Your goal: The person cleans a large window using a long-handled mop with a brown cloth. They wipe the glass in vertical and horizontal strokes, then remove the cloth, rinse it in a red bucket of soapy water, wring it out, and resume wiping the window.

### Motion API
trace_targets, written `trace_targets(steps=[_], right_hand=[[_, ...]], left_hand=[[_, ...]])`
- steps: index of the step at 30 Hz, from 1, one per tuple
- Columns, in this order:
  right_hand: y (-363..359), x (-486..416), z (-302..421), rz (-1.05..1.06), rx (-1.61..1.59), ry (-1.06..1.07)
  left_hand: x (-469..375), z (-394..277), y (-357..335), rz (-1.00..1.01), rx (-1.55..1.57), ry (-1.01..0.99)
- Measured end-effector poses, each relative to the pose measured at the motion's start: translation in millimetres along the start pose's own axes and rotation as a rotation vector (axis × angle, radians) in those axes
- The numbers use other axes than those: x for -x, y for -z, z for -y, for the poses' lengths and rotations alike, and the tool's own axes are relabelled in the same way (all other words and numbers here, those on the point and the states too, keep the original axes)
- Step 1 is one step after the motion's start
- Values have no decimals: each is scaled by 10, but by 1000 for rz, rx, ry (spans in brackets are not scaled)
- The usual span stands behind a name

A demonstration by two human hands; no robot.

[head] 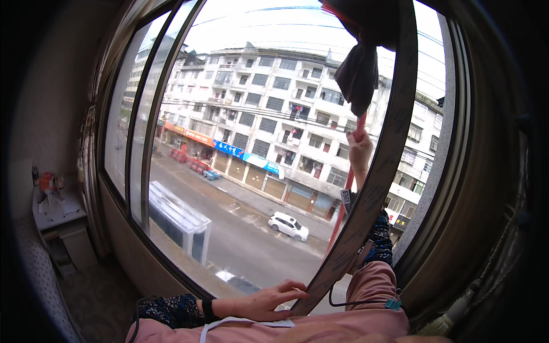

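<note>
Seen through the glass, my right hand (360, 148) grips a red pole (348, 184) outside the window. A dark cloth (359, 77) is bunched around the pole's upper part, and more dark cloth spreads above it at the top of the view. My right arm reaches out through the gap beside the sash's edge frame (381, 154). Low in the view, my left hand (274, 298) lies against the bottom of that frame, its fingertips touching it and its fingers slightly apart. A sliding window pane (257, 253) stands between me and the pole.
Further panes and dark uprights (141, 120) continue on the left. A tied curtain (88, 141) hangs beside a small white desk (60, 212) holding several items. A tasselled cord (467, 291) hangs at right. Outside lie a street, a white car (288, 226) and buildings.
</note>
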State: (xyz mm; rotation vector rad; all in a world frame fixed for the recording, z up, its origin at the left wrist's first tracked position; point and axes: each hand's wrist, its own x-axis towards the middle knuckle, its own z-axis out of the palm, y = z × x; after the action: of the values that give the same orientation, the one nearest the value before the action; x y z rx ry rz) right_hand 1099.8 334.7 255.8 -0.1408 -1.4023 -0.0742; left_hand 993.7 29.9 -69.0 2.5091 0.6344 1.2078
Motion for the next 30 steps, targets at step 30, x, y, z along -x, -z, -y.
trace_targets(steps=[30], right_hand=[[880,1788,-777,36,125,-362]], left_hand=[[-787,12,-76,4,-1176,-548]])
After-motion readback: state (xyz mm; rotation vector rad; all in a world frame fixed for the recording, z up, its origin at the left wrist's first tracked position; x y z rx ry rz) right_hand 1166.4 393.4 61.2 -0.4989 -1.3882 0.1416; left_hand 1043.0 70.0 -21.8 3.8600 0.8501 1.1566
